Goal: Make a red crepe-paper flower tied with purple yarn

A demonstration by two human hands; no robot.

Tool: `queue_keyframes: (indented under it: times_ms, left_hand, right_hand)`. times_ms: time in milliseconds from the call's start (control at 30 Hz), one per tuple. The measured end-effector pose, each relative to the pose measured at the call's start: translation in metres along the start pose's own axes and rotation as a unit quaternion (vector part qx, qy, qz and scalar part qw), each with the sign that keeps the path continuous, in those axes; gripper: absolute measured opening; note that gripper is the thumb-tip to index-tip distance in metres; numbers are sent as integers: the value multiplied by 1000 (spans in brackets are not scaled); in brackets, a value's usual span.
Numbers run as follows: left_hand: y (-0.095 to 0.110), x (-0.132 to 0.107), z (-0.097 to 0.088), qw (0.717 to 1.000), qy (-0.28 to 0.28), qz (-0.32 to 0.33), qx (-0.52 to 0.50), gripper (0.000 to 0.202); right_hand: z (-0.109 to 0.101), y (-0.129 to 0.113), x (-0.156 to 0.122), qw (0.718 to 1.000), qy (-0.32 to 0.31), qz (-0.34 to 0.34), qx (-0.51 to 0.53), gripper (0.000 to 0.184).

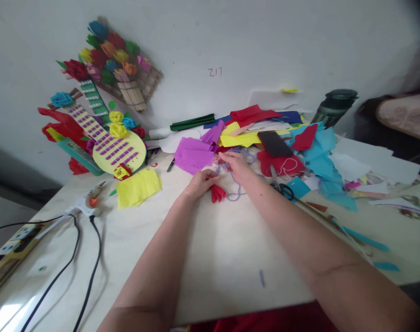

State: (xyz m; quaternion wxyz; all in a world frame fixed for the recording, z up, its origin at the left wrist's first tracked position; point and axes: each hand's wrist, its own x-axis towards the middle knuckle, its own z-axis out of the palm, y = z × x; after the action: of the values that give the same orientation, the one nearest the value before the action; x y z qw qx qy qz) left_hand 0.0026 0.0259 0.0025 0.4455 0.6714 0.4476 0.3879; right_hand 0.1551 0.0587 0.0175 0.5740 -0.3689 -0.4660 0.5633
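My left hand [201, 182] is closed on a bunch of red paper petals [218, 193], whose rounded tips fan out below the fingers. Just above and to the right, my right hand [236, 165] is closed in a pinch, apparently on a strand of light purple yarn [235, 199] that loops down onto the table beside the petals. More of the yarn lies in a loose tangle [246, 153] behind the right hand. A sheet of purple crepe paper [194, 154] spreads out behind my left hand. The exact contact between yarn and petals is hidden by the fingers.
Scissors [282, 188] and a phone [274, 144] lie right of my hands among paper scraps. A dark bottle [335, 108] stands behind. Leftward are yellow crepe paper [139, 188], a glue gun [87, 200] with cords, a power strip [14, 253] and flower crafts [118, 150].
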Motion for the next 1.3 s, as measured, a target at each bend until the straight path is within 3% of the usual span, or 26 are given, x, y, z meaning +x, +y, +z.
queue_keyframes:
  times_ms: [67, 133, 200, 267, 400, 533, 800, 933, 1300]
  left_hand:
    - [0, 1, 2, 1000, 24, 6, 8, 26]
    - [1, 2, 4, 999, 47, 1, -3, 29]
    - [1, 1, 4, 998, 56, -13, -33, 29]
    - [2, 0, 4, 995, 55, -31, -73, 28]
    - [2, -2, 1, 989, 42, -51, -135, 29]
    - [-4, 0, -3, 986, 30, -27, -162, 34]
    - [-12, 3, -5, 977, 55, 11, -207, 34]
    - [-9, 2, -5, 967, 83, 15, -241, 33]
    - [-2, 0, -7, 945, 97, 14, -313, 32]
  right_hand:
    - [-2, 0, 5, 999, 2, -22, -46, 20]
    - [-4, 1, 9, 987, 33, -88, -128, 22]
    - [-6, 0, 12, 956, 77, -168, -229, 26]
    - [-6, -1, 11, 930, 89, -199, -295, 23]
    - [1, -6, 0, 946, -6, -128, -298, 22]
    - [9, -9, -11, 937, -103, -71, -327, 22]
    - [16, -12, -19, 946, -139, 85, -279, 8]
    - [19, -4, -18, 954, -134, 87, -254, 10]
    - [18, 20, -12, 965, -115, 39, -235, 7]
